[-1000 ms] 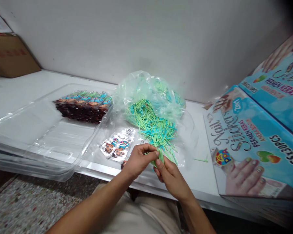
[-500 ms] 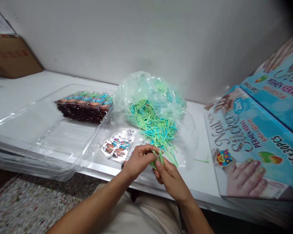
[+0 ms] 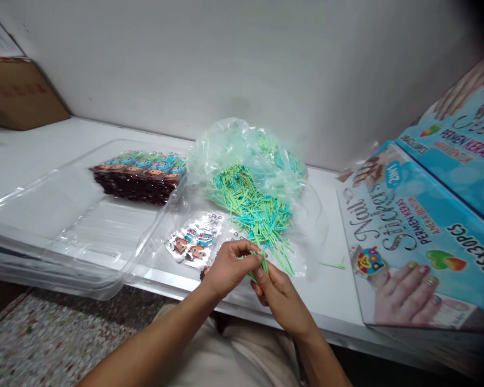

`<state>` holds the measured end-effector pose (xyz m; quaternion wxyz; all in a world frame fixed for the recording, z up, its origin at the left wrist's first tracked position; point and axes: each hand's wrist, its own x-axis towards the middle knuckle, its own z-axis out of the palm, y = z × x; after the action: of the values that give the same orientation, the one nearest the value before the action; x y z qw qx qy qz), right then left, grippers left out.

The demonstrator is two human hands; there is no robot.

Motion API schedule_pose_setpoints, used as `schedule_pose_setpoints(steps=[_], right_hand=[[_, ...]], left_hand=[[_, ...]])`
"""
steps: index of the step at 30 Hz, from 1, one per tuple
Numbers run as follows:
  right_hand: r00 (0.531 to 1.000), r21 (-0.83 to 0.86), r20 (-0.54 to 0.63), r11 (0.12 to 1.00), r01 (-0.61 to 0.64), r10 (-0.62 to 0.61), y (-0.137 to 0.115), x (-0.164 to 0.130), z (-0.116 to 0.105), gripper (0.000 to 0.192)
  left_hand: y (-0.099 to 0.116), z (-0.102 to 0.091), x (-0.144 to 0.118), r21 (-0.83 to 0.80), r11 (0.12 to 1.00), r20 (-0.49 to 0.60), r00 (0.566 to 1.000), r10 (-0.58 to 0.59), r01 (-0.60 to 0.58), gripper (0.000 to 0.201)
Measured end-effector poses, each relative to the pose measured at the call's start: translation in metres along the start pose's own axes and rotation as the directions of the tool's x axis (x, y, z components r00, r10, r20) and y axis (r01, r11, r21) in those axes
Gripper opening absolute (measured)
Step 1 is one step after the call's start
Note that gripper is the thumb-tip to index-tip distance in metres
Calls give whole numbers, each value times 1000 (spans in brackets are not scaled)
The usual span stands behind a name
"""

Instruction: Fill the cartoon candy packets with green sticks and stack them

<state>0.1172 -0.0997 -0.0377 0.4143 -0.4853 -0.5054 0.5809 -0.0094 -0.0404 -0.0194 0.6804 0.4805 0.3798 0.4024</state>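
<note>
Near the table's front edge, my left hand (image 3: pixel 234 267) and my right hand (image 3: pixel 277 290) meet, both closed on a small bunch of thin green sticks (image 3: pixel 265 263). The thumbs press on the bunch; its lower part is hidden by the fingers. Just beyond lies a loose heap of green and blue sticks (image 3: pixel 262 215), spilling from a clear plastic bag (image 3: pixel 226 142). To the left of my hands are shiny printed packets (image 3: pixel 196 239) lying flat, partly covered by my left hand and wrist.
On the left, a clear plastic tray (image 3: pixel 100 226) holds a stack of filled packets (image 3: pixel 141 177). Printed "Nail Stickers" boxes (image 3: pixel 419 242) stand at the right. A cardboard box (image 3: pixel 22 97) sits at the back left. One stray green stick (image 3: pixel 334 265) lies on the white table (image 3: pixel 326 301).
My fingers have shifted slightly around the green sticks, the left thumb now lying further across them. The heap, packets and tray look the same.
</note>
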Motion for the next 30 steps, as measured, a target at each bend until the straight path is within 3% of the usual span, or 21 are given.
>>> schedule_pose_setpoints(steps=[9,13,16,20,26,30], right_hand=[[1000,-24,7,1000,13,-13,3,-1,0,31],[1000,-63,6,998,8,-7,1,0,0,33],[1000,-61,4,998,-10,10,1,0,-1,34],[999,-196,-3,980,33,-34,7,1,-5,32],[995,-375,-7,922,92,-102,10,4,-12,32],[995,-374,-45,925,71,-94,15,4,-21,28]], left_hand=[[1,-1,-1,8,1000,14,1000,12,-13,9],[0,-3,-2,71,997,40,999,30,-33,6],[1,-6,-1,175,978,106,990,94,-112,5],[8,-11,3,341,898,206,955,216,-277,4],[26,-14,8,457,717,427,837,342,-526,6],[32,-12,30,413,736,349,840,415,-536,10]])
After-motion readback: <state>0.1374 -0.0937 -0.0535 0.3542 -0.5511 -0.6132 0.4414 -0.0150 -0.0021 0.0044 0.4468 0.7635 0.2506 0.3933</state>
